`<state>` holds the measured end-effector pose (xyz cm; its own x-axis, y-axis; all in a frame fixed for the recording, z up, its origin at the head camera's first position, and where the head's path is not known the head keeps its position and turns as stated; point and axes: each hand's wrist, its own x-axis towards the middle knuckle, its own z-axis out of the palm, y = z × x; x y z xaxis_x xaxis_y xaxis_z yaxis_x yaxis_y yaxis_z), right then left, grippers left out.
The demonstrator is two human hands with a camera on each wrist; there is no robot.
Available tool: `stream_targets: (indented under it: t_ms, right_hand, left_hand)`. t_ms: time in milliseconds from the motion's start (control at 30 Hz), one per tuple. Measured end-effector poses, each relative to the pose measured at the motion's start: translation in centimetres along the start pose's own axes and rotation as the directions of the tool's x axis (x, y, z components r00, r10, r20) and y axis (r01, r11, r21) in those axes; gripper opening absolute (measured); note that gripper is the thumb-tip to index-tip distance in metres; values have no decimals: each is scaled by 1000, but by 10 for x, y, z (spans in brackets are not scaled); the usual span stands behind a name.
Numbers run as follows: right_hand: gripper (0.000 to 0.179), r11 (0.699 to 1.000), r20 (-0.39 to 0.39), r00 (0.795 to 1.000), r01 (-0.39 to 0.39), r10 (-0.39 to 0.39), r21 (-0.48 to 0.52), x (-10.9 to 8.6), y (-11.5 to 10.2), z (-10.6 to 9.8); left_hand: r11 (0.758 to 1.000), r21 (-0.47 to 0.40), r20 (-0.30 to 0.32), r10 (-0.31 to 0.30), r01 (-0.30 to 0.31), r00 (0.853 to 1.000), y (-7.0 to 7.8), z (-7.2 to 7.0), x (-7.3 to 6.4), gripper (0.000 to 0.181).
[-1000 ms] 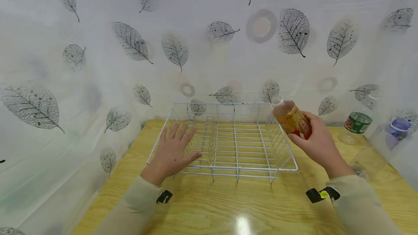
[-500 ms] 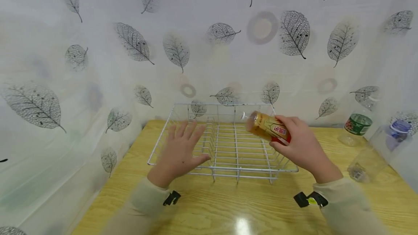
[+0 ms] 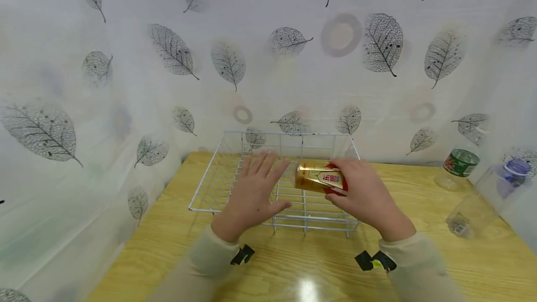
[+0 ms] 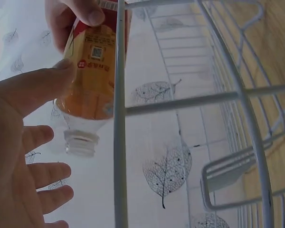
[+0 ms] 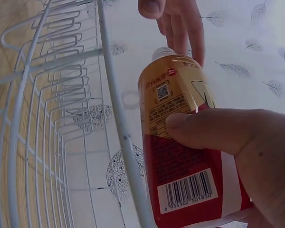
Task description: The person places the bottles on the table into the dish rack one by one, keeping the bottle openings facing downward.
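A plastic drink bottle with a gold and red label lies sideways in the grip of my right hand, held above the white wire rack. Its clear threaded neck, seen in the left wrist view, has no cap and points toward my left hand. That hand has its fingers spread and holds nothing. In the left wrist view its thumb overlaps the bottle's side; whether it touches, I cannot tell. The right wrist view shows the right thumb pressed across the label, above a barcode.
At the right stand a clear bottle with a green label and a leaning clear bottle with a purple cap. The wooden table bears everything. A white leaf-patterned sheet hangs behind and at the sides.
My right hand has carried the bottle leftward from the rack's right side to over its middle, turning it flatter. My left hand has shifted right toward it, fingers still spread.
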<state>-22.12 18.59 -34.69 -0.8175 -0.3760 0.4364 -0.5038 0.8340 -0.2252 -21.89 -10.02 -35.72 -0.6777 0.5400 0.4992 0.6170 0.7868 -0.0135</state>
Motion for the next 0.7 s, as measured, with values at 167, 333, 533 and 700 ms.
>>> stream_targets:
  t_ms: [167,333,533,700]
  right_hand:
    - [72,999,-24,999,48,-48,3,1,-4,9]
    - [74,997,-40,996,81,-81,-2,2,-8,15]
    - [77,993,-44,992,118,-118,-10,4,-12,18]
    - [77,991,-38,990,136,-136,-15,4,-13,19]
  left_hand:
    - [1000,0,19,14,-14,1000,14,4,11,93]
    - [1000,9,34,15,-16,999,25,9,19,93]
    - [1000,-24,29,19,-19,999,31,15,22,91]
    - [999,-33,15,33,-32,999,33,19,23,87]
